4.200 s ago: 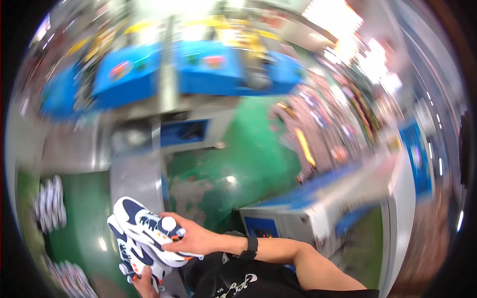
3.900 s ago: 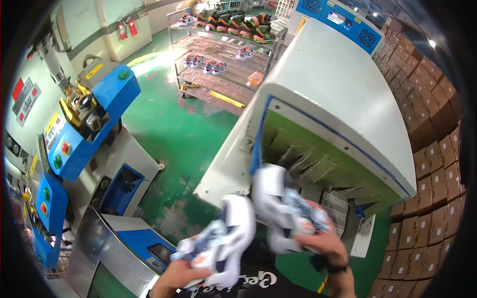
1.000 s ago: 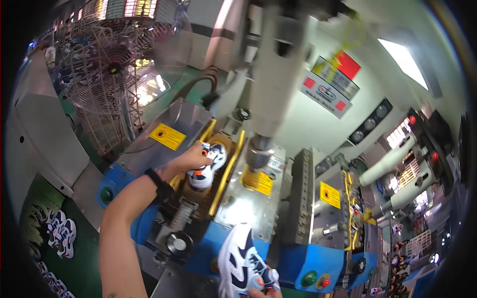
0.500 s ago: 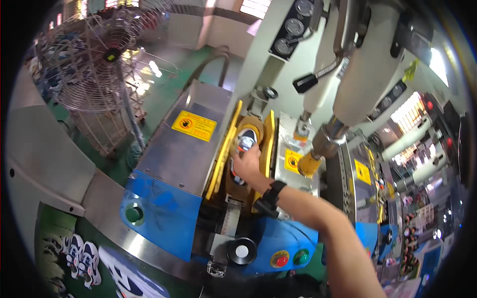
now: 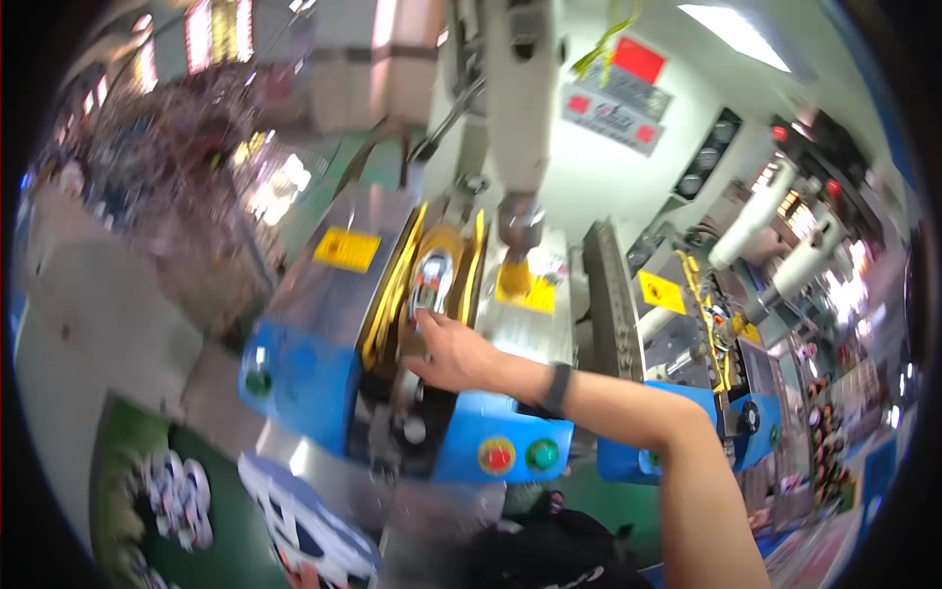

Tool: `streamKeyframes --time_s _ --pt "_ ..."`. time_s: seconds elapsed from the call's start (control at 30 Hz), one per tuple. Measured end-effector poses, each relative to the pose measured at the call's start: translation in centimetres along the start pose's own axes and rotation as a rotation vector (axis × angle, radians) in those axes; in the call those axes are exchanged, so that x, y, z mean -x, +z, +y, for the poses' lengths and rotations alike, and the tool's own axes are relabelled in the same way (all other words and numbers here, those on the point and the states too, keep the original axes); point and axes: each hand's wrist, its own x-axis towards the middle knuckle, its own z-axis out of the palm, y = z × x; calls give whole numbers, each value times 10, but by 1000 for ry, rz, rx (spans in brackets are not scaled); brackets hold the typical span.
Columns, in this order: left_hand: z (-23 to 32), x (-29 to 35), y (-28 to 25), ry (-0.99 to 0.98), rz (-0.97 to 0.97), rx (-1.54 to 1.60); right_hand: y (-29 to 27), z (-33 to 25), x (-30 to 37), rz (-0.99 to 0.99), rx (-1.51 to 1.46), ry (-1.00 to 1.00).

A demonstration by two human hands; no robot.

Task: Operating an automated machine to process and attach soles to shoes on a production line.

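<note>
A shoe (image 5: 432, 278), dark and white with orange, lies lengthwise in the trough of a press, toe end away from me. Yellow pads (image 5: 475, 265) flank it on both sides. My right hand (image 5: 453, 355), with a dark band on the wrist, is at the shoe's near end. Its fingers and thumb are apart, the index fingertip at or very near the shoe. At the bottom edge, a white and navy shoe (image 5: 309, 525) looms large and blurred. Fingertips of my left hand (image 5: 304, 573) show against its lower side; the rest of that hand is out of the picture.
A press head with a yellow tip (image 5: 513, 280) hangs right of the trough. Red button (image 5: 497, 456) and green button (image 5: 542, 453) sit on the blue front. Several pale shoes (image 5: 180, 499) lie on a green surface at lower left. Another press (image 5: 677, 339) stands right.
My right hand has drawn back from the middle of the shoe in the press to its near end, its fingers spreading. The view has turned right; fingertips now show at the white and navy shoe.
</note>
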Motion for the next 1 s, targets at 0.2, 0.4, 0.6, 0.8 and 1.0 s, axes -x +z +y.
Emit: streamKeyframes --time_s 0.2,0.4,0.6,0.8,1.0 --pt "98 82 73 -326 61 554 14 21 244 93 378 126" --pt "91 181 54 -518 252 396 86 -7 296 223 -127 20" --pt "47 270 -35 -683 553 267 138 -55 398 -413 -872 77" --pt "22 322 -157 -374 1116 -525 150 -52 311 -296 -586 -30" --pt "-56 339 -254 -393 1065 -805 279 -144 279 -640 -632 3"
